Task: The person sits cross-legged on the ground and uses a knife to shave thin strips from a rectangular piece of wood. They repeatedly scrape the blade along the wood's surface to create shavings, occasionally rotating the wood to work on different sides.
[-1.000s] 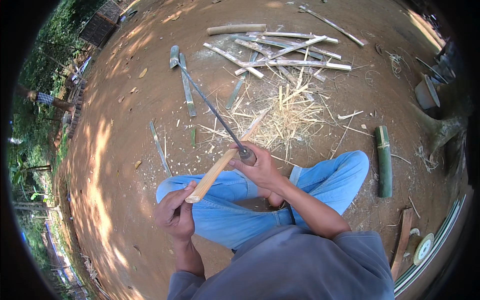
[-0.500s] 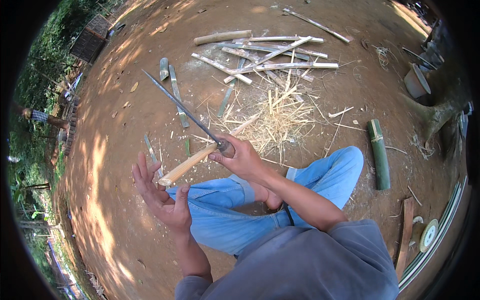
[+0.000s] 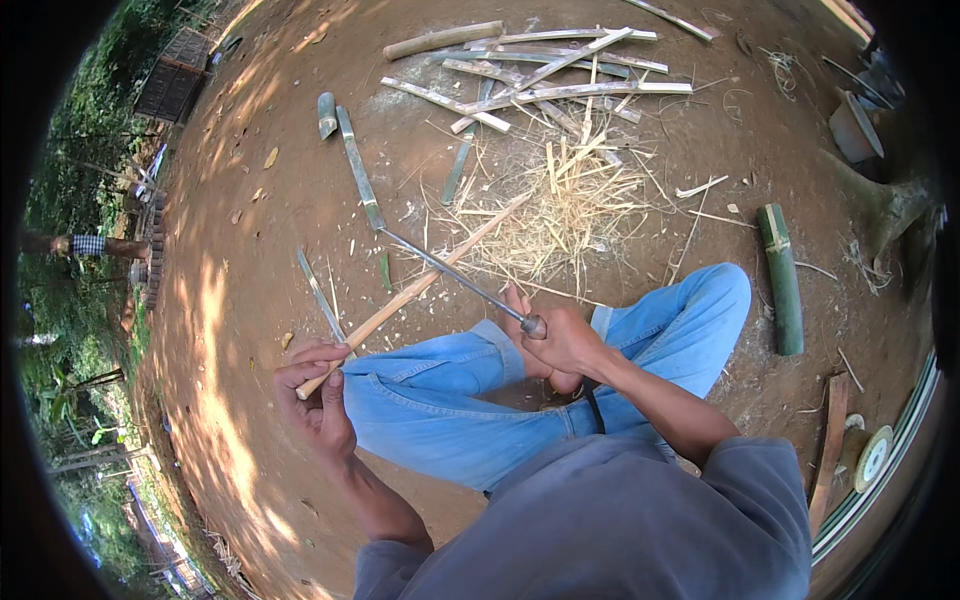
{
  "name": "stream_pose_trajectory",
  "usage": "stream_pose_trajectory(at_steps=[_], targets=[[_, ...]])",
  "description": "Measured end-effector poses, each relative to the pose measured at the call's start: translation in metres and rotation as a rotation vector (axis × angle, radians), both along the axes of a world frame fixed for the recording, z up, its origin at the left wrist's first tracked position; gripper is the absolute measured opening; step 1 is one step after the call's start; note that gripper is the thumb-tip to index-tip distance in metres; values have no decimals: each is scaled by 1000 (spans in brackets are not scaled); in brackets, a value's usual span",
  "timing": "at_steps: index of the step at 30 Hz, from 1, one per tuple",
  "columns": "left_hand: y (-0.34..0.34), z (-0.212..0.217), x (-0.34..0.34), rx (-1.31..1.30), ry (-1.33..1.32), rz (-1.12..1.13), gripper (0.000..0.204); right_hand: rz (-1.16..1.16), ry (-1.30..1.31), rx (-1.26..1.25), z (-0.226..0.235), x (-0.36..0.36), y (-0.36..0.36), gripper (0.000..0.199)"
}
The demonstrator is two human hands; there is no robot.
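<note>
My left hand point(image 3: 325, 415) pinches the near end of a pale, whittled bamboo stick point(image 3: 385, 314), which slants up and away to the right over my left leg. Its far tip reaches the edge of the shavings. In my right hand point(image 3: 568, 343) is the wooden handle of a long, thin, knife-like tool point(image 3: 480, 291), whose dark metal length points far left. From above, the tool crosses the stick near its middle; whether they touch I cannot tell. A heap of pale bamboo shavings point(image 3: 575, 205) lies beyond my crossed legs in blue jeans point(image 3: 440, 430).
Split bamboo strips point(image 3: 590, 90) lie in a pile at the far side, beside a bamboo pole point(image 3: 443, 39). A green bamboo section point(image 3: 781, 285) lies right of my knee. Farther right are a bucket point(image 3: 857, 128), a brown board point(image 3: 828, 450) and a spool point(image 3: 874, 458).
My left hand, open before, has closed on the stick's near end. The right hand has let go of the stick and drawn the tool back toward the right.
</note>
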State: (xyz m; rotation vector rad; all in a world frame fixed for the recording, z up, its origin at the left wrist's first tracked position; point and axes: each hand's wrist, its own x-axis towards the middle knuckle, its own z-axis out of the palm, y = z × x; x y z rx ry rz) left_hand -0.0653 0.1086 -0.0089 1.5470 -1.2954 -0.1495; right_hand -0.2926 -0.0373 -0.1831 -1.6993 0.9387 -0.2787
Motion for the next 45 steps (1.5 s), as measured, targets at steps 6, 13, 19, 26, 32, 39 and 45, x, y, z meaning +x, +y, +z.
stream_pose_trajectory(at_steps=[6,13,19,26,32,39,45], targets=[[-1,1,12,27,-34,-78,19,-25,130,109,-21,-6,-15,27],[-1,5,3,59,-28,-95,19,-52,33,-8,-42,-8,-5,26],[9,3,8,90,-9,-51,21,54,-22,-46,-27,-10,1,33],[6,-1,20,88,17,-91,22,-172,293,55,-129,4,-75,35],[14,-1,29,54,11,-34,21,-89,33,-192,-106,8,-45,36],[18,-12,40,33,95,54,24,-128,161,48,-95,13,-65,24],[7,-10,32,2,117,164,25,56,17,-244,-39,12,-13,35]])
